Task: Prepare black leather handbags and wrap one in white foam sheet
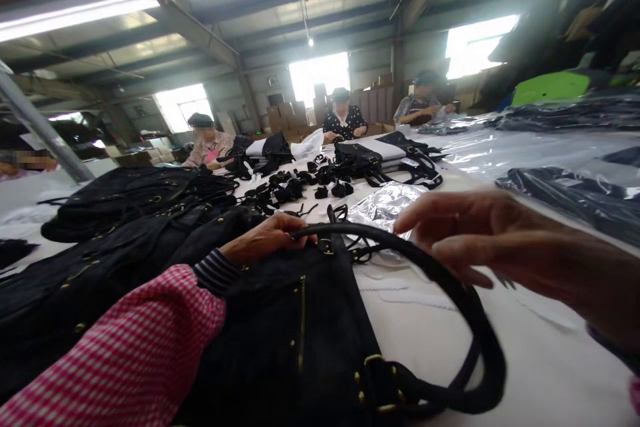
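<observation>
In front of me lies a black handbag [270,333] with gold zips and buckles. Its long curved handle [445,267] arches out to the right over the white tabletop. My left hand [273,237] is closed round the handle's far end. Beside the handle's upper curve, my right hand [480,233] hovers with thumb and fingers apart; nothing shows between them. A crumpled clear plastic wrap [385,207] lies just beyond the handle. More black bags [140,193] are heaped at the left, against the one I hold.
Small black bundles [285,187] cover the table's middle, with further black bags [380,153] behind. Plastic-wrapped dark items [570,193] lie at the right on the white table [530,353]. Several people sit along the far side, among them a person in a dotted top [345,123].
</observation>
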`<state>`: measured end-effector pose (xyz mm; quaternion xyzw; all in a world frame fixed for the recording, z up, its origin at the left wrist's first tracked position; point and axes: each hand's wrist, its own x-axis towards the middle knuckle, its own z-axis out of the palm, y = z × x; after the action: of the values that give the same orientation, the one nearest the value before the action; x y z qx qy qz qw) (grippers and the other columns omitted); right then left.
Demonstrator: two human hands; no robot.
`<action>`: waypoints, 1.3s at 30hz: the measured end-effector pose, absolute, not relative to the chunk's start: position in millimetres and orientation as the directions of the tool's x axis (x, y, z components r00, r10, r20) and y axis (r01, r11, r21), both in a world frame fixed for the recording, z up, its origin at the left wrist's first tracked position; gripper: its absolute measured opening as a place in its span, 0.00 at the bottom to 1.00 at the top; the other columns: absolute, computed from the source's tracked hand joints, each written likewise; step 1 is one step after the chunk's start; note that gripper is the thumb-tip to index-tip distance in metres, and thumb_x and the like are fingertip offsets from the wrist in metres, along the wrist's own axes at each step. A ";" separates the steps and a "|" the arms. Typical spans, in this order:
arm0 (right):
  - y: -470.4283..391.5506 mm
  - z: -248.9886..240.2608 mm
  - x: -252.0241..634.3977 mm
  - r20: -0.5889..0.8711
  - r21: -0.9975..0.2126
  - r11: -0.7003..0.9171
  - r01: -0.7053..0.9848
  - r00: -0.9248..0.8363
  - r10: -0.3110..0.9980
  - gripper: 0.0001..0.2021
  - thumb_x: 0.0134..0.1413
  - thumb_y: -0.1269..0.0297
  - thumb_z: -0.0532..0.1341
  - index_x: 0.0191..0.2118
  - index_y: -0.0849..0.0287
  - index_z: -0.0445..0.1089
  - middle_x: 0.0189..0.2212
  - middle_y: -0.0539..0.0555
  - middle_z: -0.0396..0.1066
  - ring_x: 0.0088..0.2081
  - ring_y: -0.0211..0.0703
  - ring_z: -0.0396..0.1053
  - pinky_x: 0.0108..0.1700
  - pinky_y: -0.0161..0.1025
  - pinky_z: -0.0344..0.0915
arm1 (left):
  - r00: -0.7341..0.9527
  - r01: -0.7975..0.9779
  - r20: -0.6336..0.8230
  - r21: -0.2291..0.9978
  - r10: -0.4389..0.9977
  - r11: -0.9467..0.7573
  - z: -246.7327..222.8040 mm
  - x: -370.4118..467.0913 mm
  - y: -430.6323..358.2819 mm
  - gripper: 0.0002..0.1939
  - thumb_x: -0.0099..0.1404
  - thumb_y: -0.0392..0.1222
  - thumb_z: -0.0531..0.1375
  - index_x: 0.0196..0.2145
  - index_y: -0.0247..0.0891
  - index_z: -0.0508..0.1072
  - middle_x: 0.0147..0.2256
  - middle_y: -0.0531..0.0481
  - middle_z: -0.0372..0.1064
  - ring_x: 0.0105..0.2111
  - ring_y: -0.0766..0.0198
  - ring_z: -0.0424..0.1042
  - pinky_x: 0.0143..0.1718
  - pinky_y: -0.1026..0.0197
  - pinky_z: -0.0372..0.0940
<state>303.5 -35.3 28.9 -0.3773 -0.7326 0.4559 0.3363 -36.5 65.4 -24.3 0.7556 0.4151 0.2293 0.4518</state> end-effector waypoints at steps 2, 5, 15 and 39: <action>-24.6 22.4 295.2 0.119 -0.909 0.330 0.253 -0.601 0.790 0.16 0.51 0.51 0.69 0.42 0.55 0.79 0.28 0.53 0.75 0.27 0.42 0.71 0.21 0.34 0.60 | 0.564 0.588 -0.126 0.755 0.816 -0.290 -9.2 -64.9 60.2 0.08 0.52 0.36 0.61 0.27 0.37 0.81 0.40 0.47 0.79 0.38 0.57 0.73 0.40 0.62 0.64; 10.8 -3.6 282.9 0.214 -0.861 0.428 0.275 -0.567 0.795 0.14 0.55 0.54 0.66 0.39 0.59 0.78 0.28 0.53 0.75 0.28 0.39 0.70 0.24 0.33 0.62 | 0.477 0.809 -0.295 0.516 0.828 -0.282 9.7 -108.6 59.5 0.13 0.47 0.33 0.58 0.25 0.41 0.83 0.35 0.48 0.80 0.38 0.54 0.75 0.44 0.61 0.64; 28.8 -90.6 209.8 -0.035 -0.767 0.371 0.523 -0.612 0.790 0.09 0.57 0.62 0.63 0.33 0.58 0.62 0.28 0.51 0.69 0.25 0.38 0.67 0.25 0.33 0.58 | 0.284 0.793 0.024 0.556 0.959 -0.249 -24.6 -11.1 126.2 0.11 0.48 0.44 0.68 0.16 0.39 0.73 0.19 0.50 0.67 0.28 0.58 0.69 0.31 0.63 0.59; 164.7 -86.7 185.6 0.097 -0.714 0.477 0.513 -0.602 0.793 0.02 0.46 0.71 0.58 0.28 0.60 0.68 0.21 0.46 0.64 0.24 0.35 0.61 0.28 0.34 0.57 | 0.069 0.263 0.274 0.922 0.959 -0.283 -115.5 13.5 183.2 0.13 0.64 0.49 0.60 0.27 0.37 0.67 0.24 0.56 0.60 0.25 0.67 0.59 0.27 0.64 0.53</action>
<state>185.6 164.7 -86.7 -0.3923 -0.8324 0.3284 0.2129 13.5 183.2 -115.5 0.6372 0.4795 0.4851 0.3588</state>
